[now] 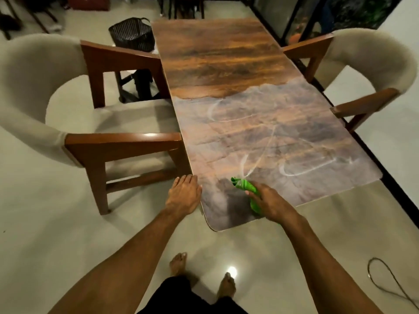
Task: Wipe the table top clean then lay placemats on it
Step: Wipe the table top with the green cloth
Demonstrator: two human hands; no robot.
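Hemming the table [215,53]: left armchair [29,87], right armchair [374,53], basket [132,34].

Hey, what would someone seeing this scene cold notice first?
The bright green cloth held in the right hand at the table's near end stands out first. Then the table top: its near half is hazy with pale curved streaks, its far half glossy dark wood. The left hand rests at the near left edge.

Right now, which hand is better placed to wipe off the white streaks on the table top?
Right. The right hand grips the green cloth on the table top, just short of the white streaks. The left hand lies flat at the table's left edge, holding nothing.
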